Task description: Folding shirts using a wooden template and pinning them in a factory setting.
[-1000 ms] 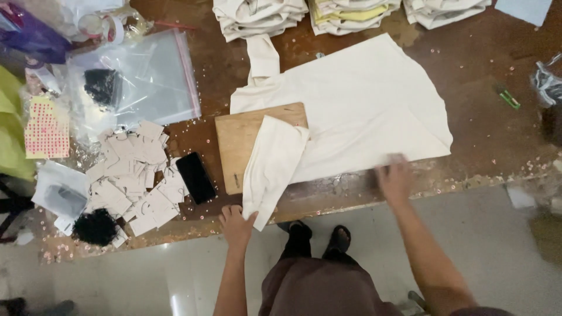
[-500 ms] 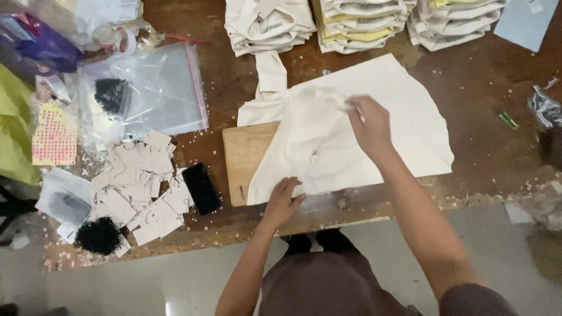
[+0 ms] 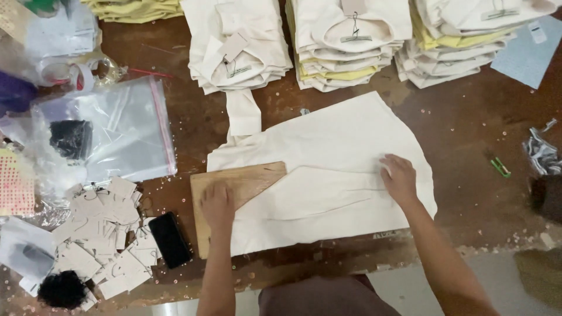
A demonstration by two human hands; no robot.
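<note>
A cream garment (image 3: 328,146) lies spread on the brown wooden table (image 3: 468,123), partly folded over a thin wooden board (image 3: 246,178). My left hand (image 3: 218,205) rests flat on the bare part of the board, fingers together, holding nothing. My right hand (image 3: 399,177) presses palm down on the folded cloth toward its right side. One sleeve of the garment (image 3: 243,112) sticks out toward the stacks at the back.
Stacks of folded cream and yellow garments (image 3: 351,41) line the back. A zip plastic bag (image 3: 126,126) lies at left, a pile of paper tags (image 3: 99,234) and a black phone (image 3: 170,239) near the front edge. Small green object (image 3: 499,167) at right.
The lower flap of the garment has been folded up over the board. My right hand swept from the front edge onto the cloth; my left hand moved up onto the board.
</note>
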